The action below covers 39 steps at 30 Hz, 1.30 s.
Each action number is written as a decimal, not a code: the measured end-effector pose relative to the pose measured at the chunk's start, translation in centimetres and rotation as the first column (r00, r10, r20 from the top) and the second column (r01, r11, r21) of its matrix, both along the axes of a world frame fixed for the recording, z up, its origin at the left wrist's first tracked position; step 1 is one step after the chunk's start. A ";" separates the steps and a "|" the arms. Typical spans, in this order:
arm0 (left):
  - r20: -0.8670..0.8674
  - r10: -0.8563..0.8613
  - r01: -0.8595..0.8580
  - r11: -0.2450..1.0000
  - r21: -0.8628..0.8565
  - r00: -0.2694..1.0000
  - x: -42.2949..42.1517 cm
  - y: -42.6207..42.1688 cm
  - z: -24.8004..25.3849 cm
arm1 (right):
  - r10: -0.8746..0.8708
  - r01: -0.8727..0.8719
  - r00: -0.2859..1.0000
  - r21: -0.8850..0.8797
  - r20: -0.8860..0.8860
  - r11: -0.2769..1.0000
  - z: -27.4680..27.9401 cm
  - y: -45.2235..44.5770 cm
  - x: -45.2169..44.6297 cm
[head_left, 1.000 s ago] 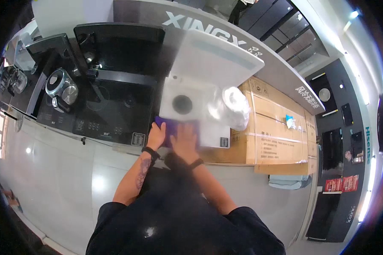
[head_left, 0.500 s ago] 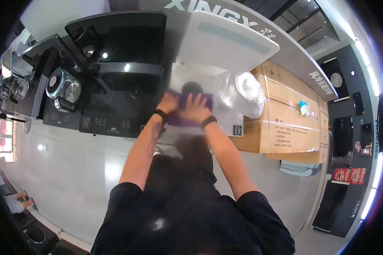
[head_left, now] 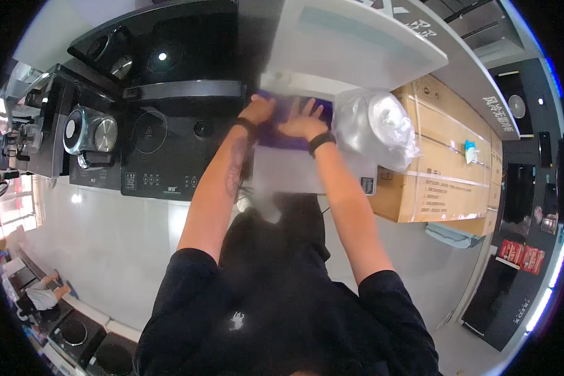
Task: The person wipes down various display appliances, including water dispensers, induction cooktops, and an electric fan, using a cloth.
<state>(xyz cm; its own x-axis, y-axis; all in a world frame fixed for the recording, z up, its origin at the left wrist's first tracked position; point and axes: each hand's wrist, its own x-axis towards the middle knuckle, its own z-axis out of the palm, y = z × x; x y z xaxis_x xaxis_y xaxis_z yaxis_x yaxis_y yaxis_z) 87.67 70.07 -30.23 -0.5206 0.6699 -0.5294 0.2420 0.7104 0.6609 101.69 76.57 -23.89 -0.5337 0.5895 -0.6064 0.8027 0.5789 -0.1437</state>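
A purple cloth (head_left: 288, 139) lies spread on a white cooktop (head_left: 288, 172) with a raised white panel (head_left: 357, 44) behind it. My right hand (head_left: 305, 120) presses flat on the cloth, fingers spread. At the cloth's left edge, my left hand (head_left: 257, 111) has its fingers bent in and pressed together on the fabric; blur softens their tips. Just right of the cloth sits a shiny round pot-like object (head_left: 376, 128) wrapped in clear plastic.
A black two-zone cooktop (head_left: 169, 147) adjoins on the left, with a glass kettle (head_left: 94, 135) beyond it. Cardboard boxes (head_left: 445, 188) stand to the right. Another person (head_left: 44, 294) is far off at lower left.
Both hands and the purple cloth have slid away from me toward the back of the white cooktop. The cloth now covers the dark round patch seen earlier. The head view has shifted.
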 end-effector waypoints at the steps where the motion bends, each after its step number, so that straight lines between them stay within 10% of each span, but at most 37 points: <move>1: 0.038 0.041 -0.042 0.999 0.029 0.998 0.0 0.1 0.4 | -0.054 0.054 0.999 -0.005 -0.007 0.999 -0.3 0.2 -0.2; 12: 0.204 0.280 -0.327 0.910 0.254 0.938 1.3 -0.3 -1.7 | -0.219 0.227 0.953 0.015 -0.209 0.974 0.8 -1.5 0.3; 39: -0.208 0.169 -0.054 0.883 0.467 0.963 16.9 -21.2 2.7 | 0.387 -0.202 0.861 0.478 -0.329 0.855 -2.3 -16.5 12.7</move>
<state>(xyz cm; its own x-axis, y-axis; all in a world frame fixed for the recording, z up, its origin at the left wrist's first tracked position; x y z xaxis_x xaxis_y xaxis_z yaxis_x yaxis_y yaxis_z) 104.57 48.84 -27.50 -0.6765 0.7357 -0.0341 0.3685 0.3782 0.8492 114.42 60.02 -26.21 -0.8615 0.5065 -0.0366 0.5074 0.8554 -0.1047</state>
